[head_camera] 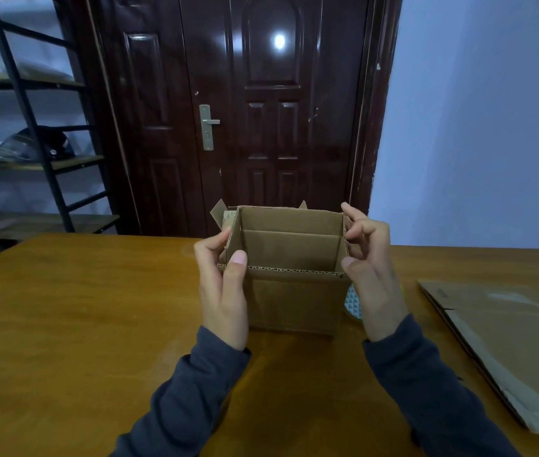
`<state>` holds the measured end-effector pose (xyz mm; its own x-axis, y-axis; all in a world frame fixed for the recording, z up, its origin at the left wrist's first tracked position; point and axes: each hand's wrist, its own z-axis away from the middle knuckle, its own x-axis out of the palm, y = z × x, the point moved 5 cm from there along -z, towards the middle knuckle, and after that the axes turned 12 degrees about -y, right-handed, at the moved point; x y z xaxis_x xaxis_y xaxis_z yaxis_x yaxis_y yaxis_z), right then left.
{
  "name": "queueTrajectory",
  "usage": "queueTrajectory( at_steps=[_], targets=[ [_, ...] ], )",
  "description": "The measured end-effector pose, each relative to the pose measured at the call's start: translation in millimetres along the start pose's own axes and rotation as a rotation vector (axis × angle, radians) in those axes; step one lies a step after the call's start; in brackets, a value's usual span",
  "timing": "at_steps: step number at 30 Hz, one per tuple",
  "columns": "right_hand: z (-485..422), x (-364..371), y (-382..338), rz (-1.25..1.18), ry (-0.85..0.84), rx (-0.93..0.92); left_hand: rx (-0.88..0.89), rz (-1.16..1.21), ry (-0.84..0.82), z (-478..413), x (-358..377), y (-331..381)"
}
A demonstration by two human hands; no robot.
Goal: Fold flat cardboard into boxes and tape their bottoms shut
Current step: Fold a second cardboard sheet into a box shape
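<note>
- The wooden table (80,308) fills the lower half of the view. Its far edge runs across from 9 o'clock to 3 o'clock, and the widest bare stretch lies from 7 to 9 o'clock of the box.
- A dark panelled door (261,127) stands shut at 12 o'clock beyond the table's far edge, with pale wall toward 2 o'clock.
- A black-framed shelf rack (30,127) stands at 10 o'clock, off the table. A dark rounded object (40,143) sits on its middle shelf; I cannot tell what it is.
- A stack of flat cardboard (509,341) lies on the table at 4 o'clock of the box, well apart from it, and runs out past the right side of the view.
- The cardboard box (291,301) stands upright near the middle of the table, mouth open upward and corrugated rim showing. Bare cardboard walls show inside, with a crease across the far one, and the near wall hides the floor. Flap ends poke out behind its far edge at 11 o'clock.
- The left hand (225,285) grips the box's left wall, thumb on the near rim by the corner and fingers curled round the outside.
- The right hand (372,282) grips the right wall likewise, thumb at the near corner and fingers curled at the top edge.
- A pale patterned object (353,301) shows just behind the right wrist, mostly hidden.
- A metal lever handle (207,127) sits on the door at 11 o'clock.
</note>
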<state>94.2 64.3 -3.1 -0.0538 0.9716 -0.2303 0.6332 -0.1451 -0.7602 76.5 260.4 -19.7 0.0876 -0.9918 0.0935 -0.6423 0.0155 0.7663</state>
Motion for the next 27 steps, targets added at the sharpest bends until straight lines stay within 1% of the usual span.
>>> queueTrajectory(
  at_steps=[3,7,12,18,22,24,27],
  targets=[
    [14.3,4.9,-21.1,0.106,-0.048,-0.063,0.016,-0.009,-0.003,0.3,1.4,-0.1],
    [5.5,-2.0,-16.6,0.243,-0.066,-0.070,0.038,-0.019,-0.015,1.4,4.1,3.0],
    [-3.2,-6.8,-0.2,0.227,-0.093,0.005,0.050,-0.009,-0.034,2.9,4.7,2.8],
    [4.9,-6.8,-7.2,0.188,-0.033,0.013,0.064,-0.013,-0.066,3.4,7.0,5.4],
    [5.8,-11.5,-12.0,0.117,0.027,0.030,0.078,-0.027,-0.081,3.1,9.3,6.3],
    [3.9,-13.6,-11.8,0.178,0.053,0.052,0.090,-0.035,-0.088,3.8,10.7,6.3],
    [3.9,-16.9,-13.2,0.347,0.105,0.037,0.112,-0.075,-0.115,6.0,13.4,6.4]
  ],
)
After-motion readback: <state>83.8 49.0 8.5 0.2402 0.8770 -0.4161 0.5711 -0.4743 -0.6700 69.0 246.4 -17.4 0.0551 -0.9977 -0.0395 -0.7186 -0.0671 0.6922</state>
